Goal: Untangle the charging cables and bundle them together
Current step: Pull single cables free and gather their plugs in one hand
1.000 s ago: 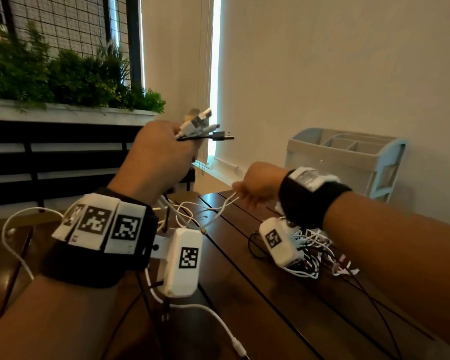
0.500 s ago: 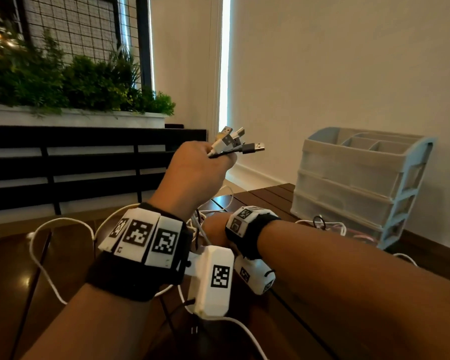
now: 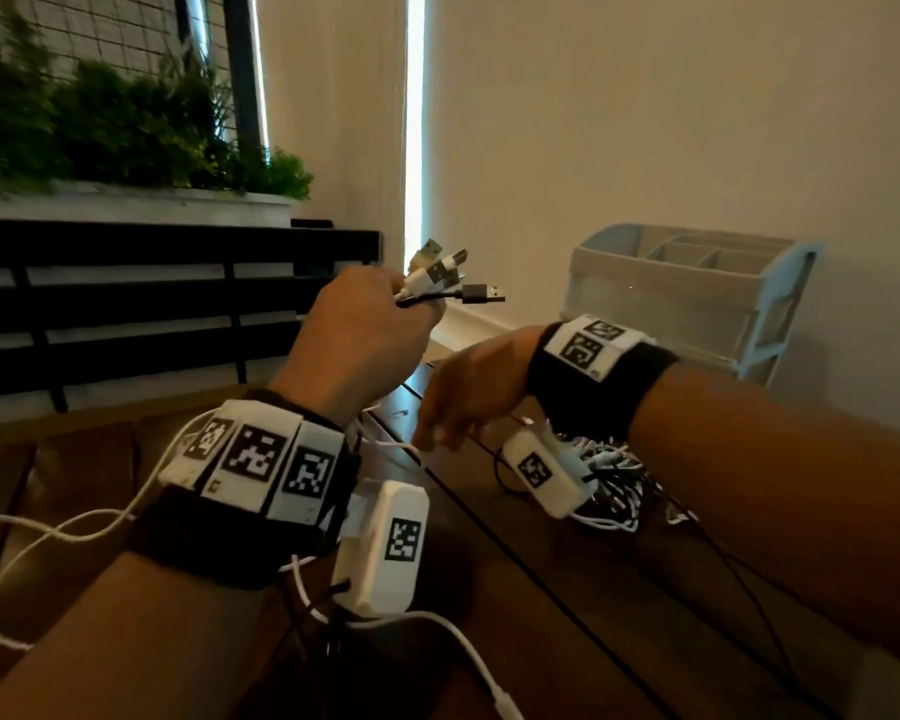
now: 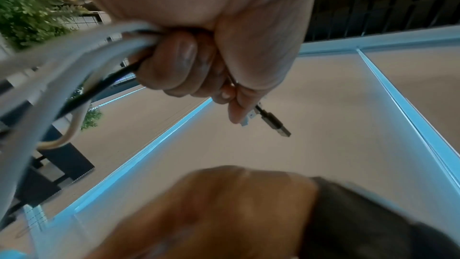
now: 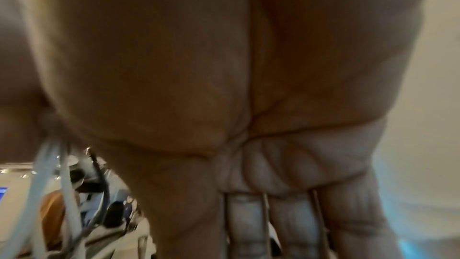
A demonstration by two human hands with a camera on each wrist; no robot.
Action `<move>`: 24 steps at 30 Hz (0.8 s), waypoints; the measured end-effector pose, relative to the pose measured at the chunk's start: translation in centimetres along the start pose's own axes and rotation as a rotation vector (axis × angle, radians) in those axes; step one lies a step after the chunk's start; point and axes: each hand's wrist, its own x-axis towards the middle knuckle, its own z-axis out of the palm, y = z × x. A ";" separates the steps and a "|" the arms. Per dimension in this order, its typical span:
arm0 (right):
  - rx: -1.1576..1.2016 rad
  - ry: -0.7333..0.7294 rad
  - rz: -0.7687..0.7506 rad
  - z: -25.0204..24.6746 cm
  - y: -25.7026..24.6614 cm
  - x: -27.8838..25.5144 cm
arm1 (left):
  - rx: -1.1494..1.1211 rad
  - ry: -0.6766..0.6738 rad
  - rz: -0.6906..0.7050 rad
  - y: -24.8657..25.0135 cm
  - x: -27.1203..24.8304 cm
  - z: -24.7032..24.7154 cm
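My left hand (image 3: 385, 324) is raised above the table and grips a bunch of charging cables just behind their USB plugs (image 3: 437, 275); a black plug (image 3: 481, 293) sticks out to the right. In the left wrist view the fingers (image 4: 184, 62) curl round white and black cables (image 4: 74, 60) that trail down. My right hand (image 3: 437, 433) hangs lower and to the right, fingers straight and pointing down beside a white cable (image 3: 393, 445) on the table. Its palm (image 5: 199, 76) fills the right wrist view, holding nothing. A tangle of cables (image 3: 617, 478) lies under my right wrist.
A pale desk organiser (image 3: 697, 298) with drawers stands at the back right against the wall. White cable loops (image 3: 48, 537) trail over the dark slatted table (image 3: 567, 615) at left and front. A black bench and planter (image 3: 126, 148) stand beyond.
My right hand came from under the left wrist out to the right, fingers now hanging down. The left hand kept its hold on the plug ends, staying raised.
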 end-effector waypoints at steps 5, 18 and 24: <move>-0.077 0.296 0.079 -1.9 5.4 -8.4 | 0.161 0.018 0.052 -0.5 -0.2 0.4; -0.092 0.544 0.141 5.1 10.8 -13.3 | 0.355 0.039 -0.070 3.2 1.5 3.4; -0.348 0.400 0.238 5.6 11.1 -10.9 | -0.053 -0.116 -0.184 3.6 -0.1 7.3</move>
